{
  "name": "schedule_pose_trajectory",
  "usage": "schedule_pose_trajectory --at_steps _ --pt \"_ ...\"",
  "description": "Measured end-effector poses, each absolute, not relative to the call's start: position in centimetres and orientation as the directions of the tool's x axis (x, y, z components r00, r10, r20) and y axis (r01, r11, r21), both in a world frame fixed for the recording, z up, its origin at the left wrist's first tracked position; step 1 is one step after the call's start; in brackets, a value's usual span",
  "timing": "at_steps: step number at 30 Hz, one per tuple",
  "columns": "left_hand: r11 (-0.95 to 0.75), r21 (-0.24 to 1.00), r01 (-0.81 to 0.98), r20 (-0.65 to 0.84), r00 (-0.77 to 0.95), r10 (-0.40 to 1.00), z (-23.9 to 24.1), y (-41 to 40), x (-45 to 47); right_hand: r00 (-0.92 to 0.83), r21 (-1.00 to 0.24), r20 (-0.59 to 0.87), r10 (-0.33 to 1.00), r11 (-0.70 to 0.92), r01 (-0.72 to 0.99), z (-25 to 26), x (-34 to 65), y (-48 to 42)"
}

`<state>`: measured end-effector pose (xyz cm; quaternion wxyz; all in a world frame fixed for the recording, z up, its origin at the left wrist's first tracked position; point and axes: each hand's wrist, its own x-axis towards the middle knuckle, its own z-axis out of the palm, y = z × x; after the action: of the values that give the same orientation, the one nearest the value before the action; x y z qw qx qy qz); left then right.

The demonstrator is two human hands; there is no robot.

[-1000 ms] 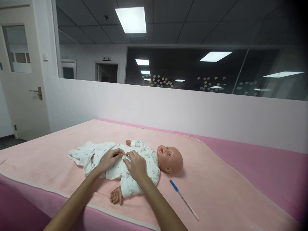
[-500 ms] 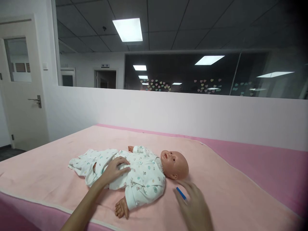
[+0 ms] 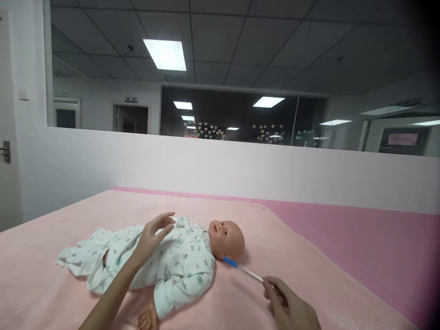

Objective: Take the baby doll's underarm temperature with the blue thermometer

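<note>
A bald baby doll point(image 3: 228, 240) in a white patterned sleepsuit point(image 3: 175, 256) lies on its back, head to the right. My left hand point(image 3: 154, 233) is over the doll's chest and belly, thumb and fingers apart, holding nothing; whether it touches the cloth I cannot tell. My right hand point(image 3: 288, 302) pinches the white end of a slim stick with a blue tip point(image 3: 252, 274). The blue tip points left, close to the doll's ear and neck; whether it touches I cannot tell. Its exact kind is unclear.
The doll lies on a peach cloth point(image 3: 292, 266) over a pink surface point(image 3: 330, 227). Behind stands a low white wall point(image 3: 213, 167) with a large window point(image 3: 233, 114) above it. A door point(image 3: 8, 183) is at the far left.
My left hand has risen from the doll's belly. My right hand has drawn back, and the stick now reaches toward the doll's head. The camera view has shifted right.
</note>
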<state>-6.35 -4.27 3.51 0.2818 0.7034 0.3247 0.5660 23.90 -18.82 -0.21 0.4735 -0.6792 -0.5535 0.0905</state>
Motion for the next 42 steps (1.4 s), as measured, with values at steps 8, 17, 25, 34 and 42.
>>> schedule_pose_trajectory --at_steps 8,17,25,34,42 --pt "-0.510 0.860 -0.004 0.453 0.467 0.760 5.3 -5.2 -0.9 0.224 -0.866 0.472 0.853 0.400 0.301 6.4 16.8 -14.1" --pt "-0.312 0.865 -0.392 0.454 0.349 0.820 2.2 -3.2 -1.3 -0.090 -0.886 0.435 0.896 0.408 -0.219 9.7 16.6 -10.5" --pt "-0.112 0.698 -0.707 0.316 0.164 0.935 1.5 -1.6 -2.2 -0.051 -0.597 0.803 0.594 0.800 -0.068 14.4 16.8 -12.3" --pt "-0.061 0.706 -0.706 0.257 0.174 0.951 1.2 -1.0 -1.7 -0.086 -0.260 0.924 0.373 0.777 0.573 12.3 16.4 -13.0" --pt "-0.277 0.824 -0.494 0.358 0.075 0.931 0.2 -0.4 -1.2 -0.178 0.060 0.974 0.144 0.591 0.805 8.1 14.2 -15.9"
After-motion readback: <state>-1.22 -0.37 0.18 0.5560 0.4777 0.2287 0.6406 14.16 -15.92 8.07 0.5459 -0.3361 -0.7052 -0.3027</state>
